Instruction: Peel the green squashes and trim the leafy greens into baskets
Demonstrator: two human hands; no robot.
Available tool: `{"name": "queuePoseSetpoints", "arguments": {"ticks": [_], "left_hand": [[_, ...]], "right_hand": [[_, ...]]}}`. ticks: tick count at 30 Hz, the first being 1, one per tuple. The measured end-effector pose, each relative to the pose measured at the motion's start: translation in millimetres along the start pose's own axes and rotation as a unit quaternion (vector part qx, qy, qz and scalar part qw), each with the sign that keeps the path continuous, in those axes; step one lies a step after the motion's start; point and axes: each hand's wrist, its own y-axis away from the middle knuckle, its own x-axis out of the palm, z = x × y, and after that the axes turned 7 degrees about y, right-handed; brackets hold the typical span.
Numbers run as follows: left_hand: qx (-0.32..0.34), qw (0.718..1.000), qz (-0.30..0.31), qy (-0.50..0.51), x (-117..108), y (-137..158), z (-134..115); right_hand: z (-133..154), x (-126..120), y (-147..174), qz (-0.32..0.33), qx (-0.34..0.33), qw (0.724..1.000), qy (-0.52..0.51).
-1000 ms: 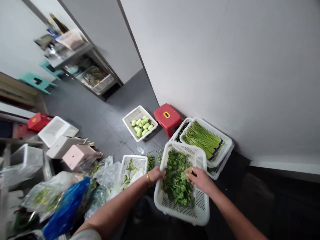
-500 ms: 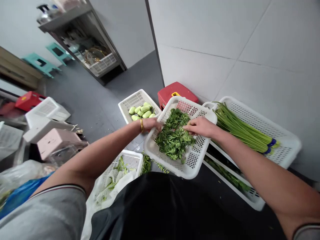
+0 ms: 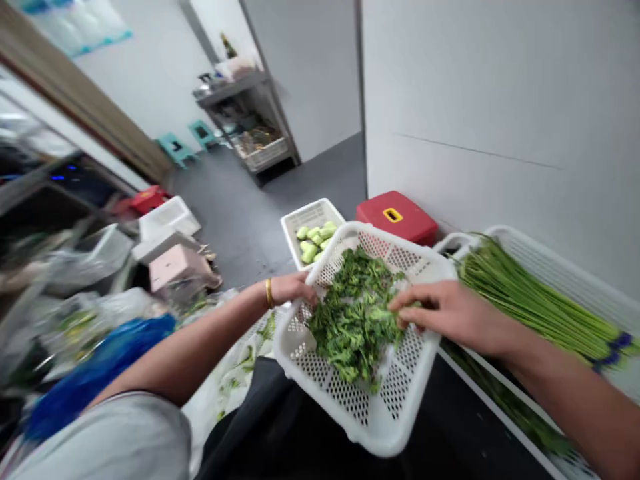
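A white perforated plastic basket point(image 3: 320, 408) is held up in front of my body, slightly tilted. Inside it lies a loose pile of dark green leafy vegetables point(image 3: 353, 320). My left hand point(image 3: 294, 291), with a gold bracelet at the wrist, is closed over the basket's left rim; part of its fingers is hidden inside. On the opposite side, my right hand point(image 3: 445, 312) reaches in over the rim, thumb and fingers pinched on the greens at the pile's right edge.
Behind the basket stand a white crate point(image 3: 313, 217) of pale green gourds and a red stool point(image 3: 397, 217). To the right, a long basket holds bundled green stalks point(image 3: 535, 293), above another basket of greens. Foam boxes point(image 3: 170, 220) and a blue plastic bag point(image 3: 100, 373) lie left.
The basket has come nearer and lower in view, with both hands still at it. My view has turned left and up, showing more of the room.
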Motion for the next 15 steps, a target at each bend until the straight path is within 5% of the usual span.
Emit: {"name": "queuePoseSetpoints", "arguments": {"ticks": [5, 11, 15], "left_hand": [[-0.034, 0.995, -0.032, -0.093, -27, 76, 77], [-0.031, 0.975, -0.048, -0.216, -82, 136, 94], [0.003, 0.954, -0.017, -0.3, -76, 158, 111]], "right_hand": [[42, 100, 27, 0.026, 0.012, 1.0, 0.006], [88, 231, 33, 0.065, 0.036, 0.997, -0.028], [123, 275, 60, 0.114, 0.021, 0.993, 0.033]]}}
